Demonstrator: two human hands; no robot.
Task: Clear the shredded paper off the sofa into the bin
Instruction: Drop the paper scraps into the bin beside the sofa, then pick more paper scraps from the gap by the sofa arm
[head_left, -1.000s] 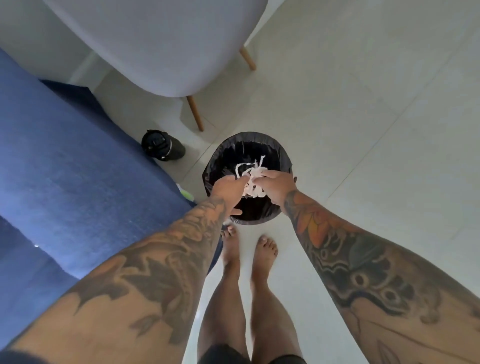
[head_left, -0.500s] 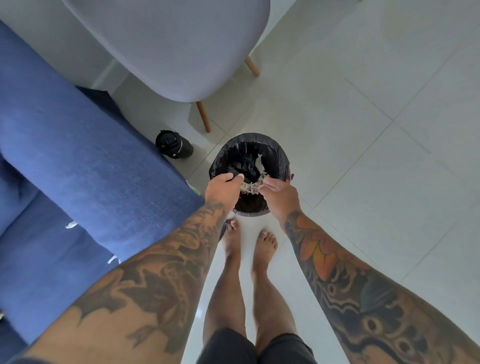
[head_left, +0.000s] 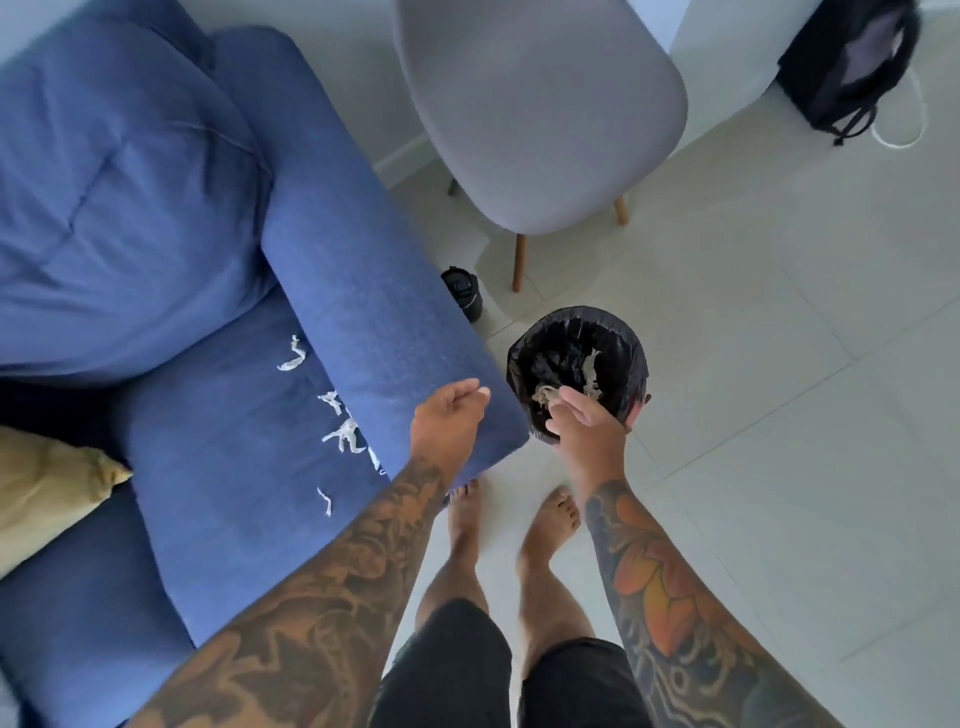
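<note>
The blue sofa (head_left: 218, 415) fills the left. Several white shredded paper strips (head_left: 343, 434) lie on its seat along the inner side of the armrest. A small round bin (head_left: 626, 332) lined with a black bag stands on the floor just right of the armrest, with shredded paper (head_left: 589, 371) inside. My left hand (head_left: 449, 418) hovers over the end of the armrest, fingers loosely curled, holding nothing. Over the near rim of the bin is my right hand (head_left: 587, 418), fingers spread and empty.
A grey chair (head_left: 540, 114) with wooden legs stands behind the bin. A black bottle (head_left: 462, 291) sits on the floor by the armrest. A tan cushion (head_left: 47, 493) lies on the sofa at left. A black backpack (head_left: 847, 67) rests at the far right. My bare feet (head_left: 511, 519) stand on pale tiles.
Both hands let go of the paper wad over the bin, and it dropped in. My left hand moved left to the armrest. The view swung left, showing the sofa seat and its strips.
</note>
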